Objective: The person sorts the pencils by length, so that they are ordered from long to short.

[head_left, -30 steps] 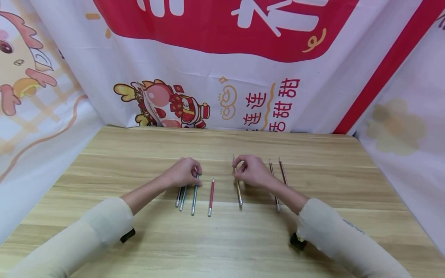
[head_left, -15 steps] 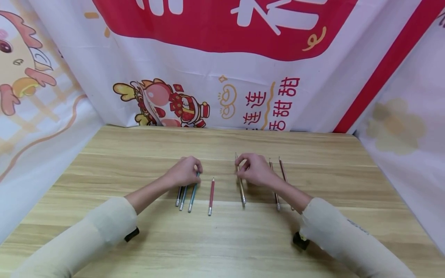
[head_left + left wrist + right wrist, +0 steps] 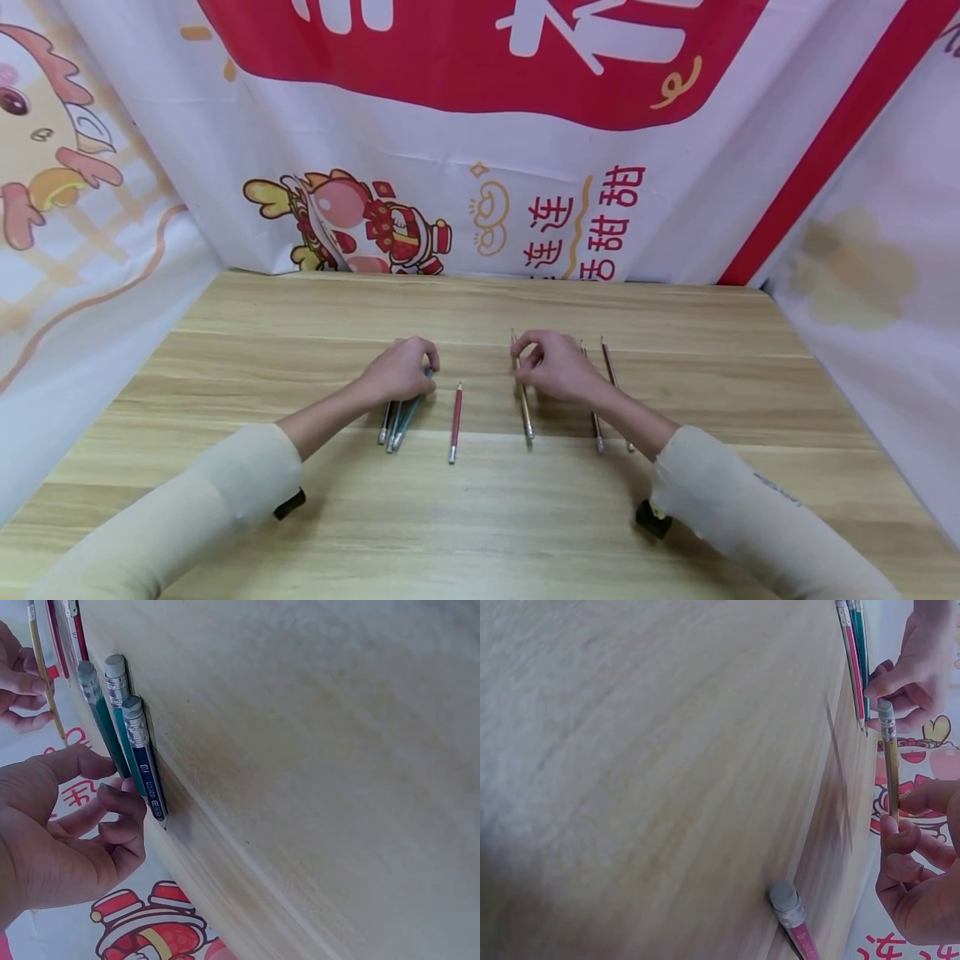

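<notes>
My left hand [image 3: 401, 369] pinches a teal pencil [image 3: 107, 731] near its far end. Its eraser end slants toward a second teal pencil [image 3: 120, 697] and a navy pencil [image 3: 146, 761] lying just left of it. To the right, a red pencil [image 3: 456, 425] lies by itself, eraser toward me. My right hand [image 3: 555, 365] pinches a gold-yellow pencil [image 3: 892, 757] between thumb and fingertips. In the right wrist view this pencil stands off the table, its eraser end clear of the surface. The left hand covers the far ends of the left pencils.
Beyond the right hand lie two dark reddish pencils [image 3: 609, 364] [image 3: 597, 429], partly covered by the right forearm. The wooden table [image 3: 480, 517] ends at a printed white and red cloth [image 3: 465, 150] behind. Black wrist straps [image 3: 289, 504] show beneath both sleeves.
The eraser end of the teal pencil in my left hand has swung left against the neighbouring pencils. My right hand has shifted slightly right with the gold-yellow pencil. The red pencil stays put.
</notes>
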A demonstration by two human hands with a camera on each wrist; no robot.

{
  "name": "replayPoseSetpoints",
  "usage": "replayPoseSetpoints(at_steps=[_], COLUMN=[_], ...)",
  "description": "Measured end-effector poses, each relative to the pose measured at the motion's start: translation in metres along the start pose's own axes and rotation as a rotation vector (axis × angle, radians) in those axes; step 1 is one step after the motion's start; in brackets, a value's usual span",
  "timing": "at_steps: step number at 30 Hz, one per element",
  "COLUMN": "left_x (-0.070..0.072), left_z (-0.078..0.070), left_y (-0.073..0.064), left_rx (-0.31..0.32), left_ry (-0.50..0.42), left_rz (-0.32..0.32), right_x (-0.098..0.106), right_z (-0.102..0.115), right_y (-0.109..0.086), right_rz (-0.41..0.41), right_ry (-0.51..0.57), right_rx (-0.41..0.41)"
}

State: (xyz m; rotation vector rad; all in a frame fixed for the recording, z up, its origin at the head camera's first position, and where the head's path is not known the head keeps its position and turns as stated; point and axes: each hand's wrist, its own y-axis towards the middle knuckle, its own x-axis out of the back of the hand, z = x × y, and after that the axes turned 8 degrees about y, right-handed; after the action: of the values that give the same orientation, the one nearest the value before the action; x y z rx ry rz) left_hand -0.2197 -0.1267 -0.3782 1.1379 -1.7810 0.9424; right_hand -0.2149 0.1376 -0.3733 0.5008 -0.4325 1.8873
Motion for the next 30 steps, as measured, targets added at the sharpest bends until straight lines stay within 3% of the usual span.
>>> replayPoseSetpoints(at_steps=[14, 22, 30], left_x=[0.007, 0.009, 0.010], left_z=[0.007, 0.010, 0.007], left_y=[-0.005, -0.005, -0.007], left_rx=[-0.006, -0.007, -0.002], left_ry=[-0.219, -0.260, -0.362], left_rz=[0.048, 0.046, 0.034], right_x=[0.007, 0.014, 0.018], right_z=[-0.010, -0.011, -0.014], right_y=[-0.004, -0.007, -0.008], right_rz=[-0.026, -0.044, -0.070], right_ry=[0.003, -0.001, -0.006], right_rx=[0.015, -0.001, -0.004])
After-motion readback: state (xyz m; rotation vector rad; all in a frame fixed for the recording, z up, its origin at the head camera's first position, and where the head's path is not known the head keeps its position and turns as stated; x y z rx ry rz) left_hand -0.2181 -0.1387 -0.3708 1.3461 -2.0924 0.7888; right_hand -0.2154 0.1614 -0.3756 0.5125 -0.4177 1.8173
